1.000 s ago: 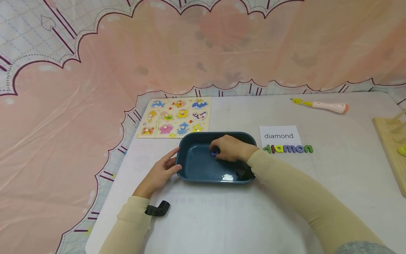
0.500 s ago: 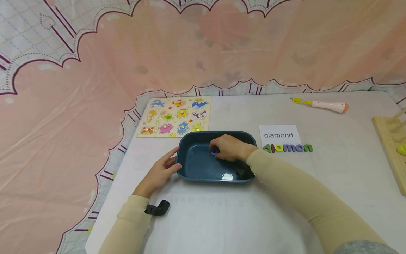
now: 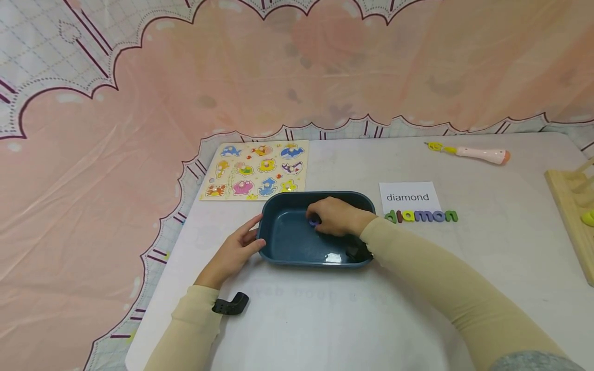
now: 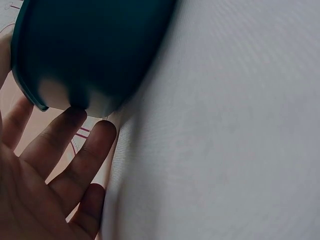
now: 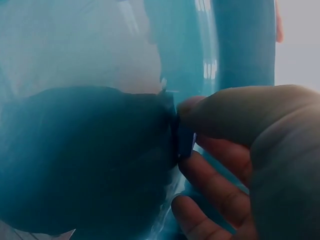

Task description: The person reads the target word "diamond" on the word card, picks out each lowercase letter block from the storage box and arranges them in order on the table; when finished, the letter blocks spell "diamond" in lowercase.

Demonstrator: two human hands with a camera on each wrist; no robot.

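A dark blue tray (image 3: 286, 232) sits on the table. My left hand (image 3: 232, 255) rests against its left end; the fingers (image 4: 82, 167) lie fairly straight along the outer wall, and the thumb is near the rim. Inside the tray, my right hand (image 3: 339, 215) pinches a small blue-purple letter piece (image 5: 186, 141) between thumb and fingers. The hand partly covers this piece, so which letter it is cannot be told. To the right of the tray, a row of colourful letters (image 3: 423, 216) reads "diamon", below a white card (image 3: 408, 188) printed "diamond".
Behind the tray at left lies a sea-animal puzzle board (image 3: 255, 172). A pink-handled pen-like tool (image 3: 482, 154) with a yellow front is at the back right. A wooden rack (image 3: 568, 216) stands at the right edge. A black strap (image 3: 230, 304) is on my left wrist.
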